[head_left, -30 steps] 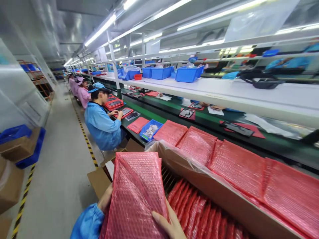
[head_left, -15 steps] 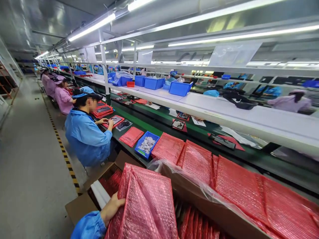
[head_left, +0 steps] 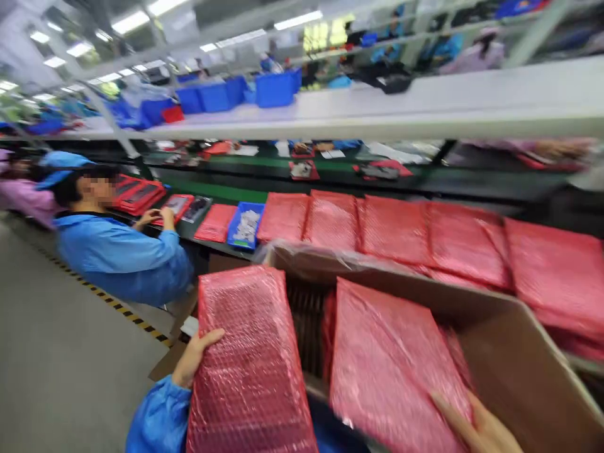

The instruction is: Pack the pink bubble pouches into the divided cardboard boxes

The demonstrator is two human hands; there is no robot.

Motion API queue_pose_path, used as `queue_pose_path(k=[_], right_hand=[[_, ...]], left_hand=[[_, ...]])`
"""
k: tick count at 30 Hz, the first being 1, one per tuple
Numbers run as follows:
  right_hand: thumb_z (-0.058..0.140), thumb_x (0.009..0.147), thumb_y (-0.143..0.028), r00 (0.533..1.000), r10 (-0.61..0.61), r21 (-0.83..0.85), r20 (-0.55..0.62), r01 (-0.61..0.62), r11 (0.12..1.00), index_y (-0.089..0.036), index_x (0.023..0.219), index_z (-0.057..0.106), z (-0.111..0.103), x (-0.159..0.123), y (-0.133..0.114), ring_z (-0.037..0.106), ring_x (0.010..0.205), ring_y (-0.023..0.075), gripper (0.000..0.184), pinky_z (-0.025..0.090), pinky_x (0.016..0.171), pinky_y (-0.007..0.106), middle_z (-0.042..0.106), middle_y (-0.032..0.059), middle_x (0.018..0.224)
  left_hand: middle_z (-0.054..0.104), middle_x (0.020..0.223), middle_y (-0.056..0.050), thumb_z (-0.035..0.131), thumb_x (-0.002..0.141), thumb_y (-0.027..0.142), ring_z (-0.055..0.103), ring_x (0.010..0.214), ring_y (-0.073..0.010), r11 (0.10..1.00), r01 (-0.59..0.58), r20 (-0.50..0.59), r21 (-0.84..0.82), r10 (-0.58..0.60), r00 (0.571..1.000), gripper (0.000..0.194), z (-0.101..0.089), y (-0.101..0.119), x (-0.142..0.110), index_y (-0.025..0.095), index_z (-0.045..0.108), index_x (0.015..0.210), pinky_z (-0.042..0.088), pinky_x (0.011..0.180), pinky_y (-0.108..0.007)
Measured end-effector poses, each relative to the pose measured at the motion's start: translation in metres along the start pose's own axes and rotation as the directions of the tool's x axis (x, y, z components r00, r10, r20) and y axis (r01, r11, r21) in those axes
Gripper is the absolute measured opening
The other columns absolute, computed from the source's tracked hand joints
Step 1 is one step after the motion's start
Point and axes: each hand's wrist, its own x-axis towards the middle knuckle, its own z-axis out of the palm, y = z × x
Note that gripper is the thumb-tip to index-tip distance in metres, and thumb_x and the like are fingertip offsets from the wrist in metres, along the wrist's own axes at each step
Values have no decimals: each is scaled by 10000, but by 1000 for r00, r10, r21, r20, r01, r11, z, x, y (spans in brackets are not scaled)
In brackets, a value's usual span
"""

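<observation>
Well left of the cardboard box [head_left: 509,358], a co-worker [head_left: 123,251] in blue sits facing right. Nearer, at the box's left end, the left hand [head_left: 195,355] is clamped on the left pouch [head_left: 248,358] of red bubble wrap, thumb over the left edge, fingers hidden behind. This pouch stretches away from the wearer, its long axis leaning slightly leftward at the far end, and its bulk lies to the right of the grip, in front of the box's left end. Behind that end is a blue tray [head_left: 233,234] of white pieces [head_left: 247,225], and along the box's far side runs a row of red pouches [head_left: 396,229]. Over the box's opening is the right pouch [head_left: 391,365], slanting down toward the right; the right hand [head_left: 476,428] has it gripped at the lower right edge, thumb on its face, so the pouch lies ahead and to the left of that grip. Of the two hands, the right is nearer the box's inside; whether its pouch touches anything in there cannot be told
</observation>
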Motion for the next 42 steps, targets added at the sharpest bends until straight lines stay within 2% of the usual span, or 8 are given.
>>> queue_pose_path(k=[3,7,12,17,24,30,36,42], right_hand=[[586,598,-661,990,-111,-77,-87,104,992,-224,1051,618,-20,-9,-27,610,1025,350,630,445,934,487,685,123,1032],[531,768,-508,941,-287,-406,-180,194,893,-117,1333,437,-14,0,-42,638,944,323,694,499,821,427,659,153,1090],[369,906,-352,969,-230,-805,87,204,557,-55,1454,211,20,0,-52,666,745,314,643,505,739,423,699,160,834],[335,926,-319,951,-172,-849,257,307,430,-52,1479,54,53,4,-73,669,768,299,675,503,738,388,699,155,812],[417,844,-186,929,-74,-831,363,359,425,19,1438,-146,125,27,-82,666,870,332,845,504,744,411,674,244,942],[537,796,-192,899,-11,-788,439,390,476,-13,1424,-209,183,61,-65,643,962,326,992,500,779,396,649,259,1050],[463,844,-175,923,9,-800,384,328,502,-5,1421,-216,202,57,-34,648,950,303,907,490,791,389,660,236,1031],[406,859,-203,908,-29,-763,417,367,532,21,1430,-173,196,56,-46,646,960,312,843,486,794,394,646,264,1053]], left_hand=[[728,851,-62,676,655,131,694,805,-260,997,22,-120,75,-13,993,391,6,4,-5,162,630,1042,576,722,-398],[731,885,-40,600,721,122,693,825,-235,989,70,-163,129,-48,985,274,11,8,-1,166,644,988,585,741,-376],[731,906,-30,589,734,110,690,841,-224,986,61,-162,155,-36,986,258,8,7,0,166,649,978,584,771,-363],[729,943,-15,590,733,118,685,873,-227,990,71,-175,121,-49,983,267,9,8,0,202,651,979,581,786,-360],[731,875,-34,650,670,145,679,908,-275,992,24,-155,127,-4,988,326,5,4,6,192,647,992,580,794,-404],[729,919,1,649,674,166,662,951,-257,990,28,-191,138,-1,982,329,7,5,5,219,639,999,571,822,-368],[726,939,-9,668,668,168,649,985,-253,991,-24,-140,131,43,989,379,5,4,4,204,640,1044,556,859,-363],[723,964,-55,696,647,179,671,929,-270,995,-25,-107,100,35,994,445,3,3,6,178,629,1086,566,831,-390]])
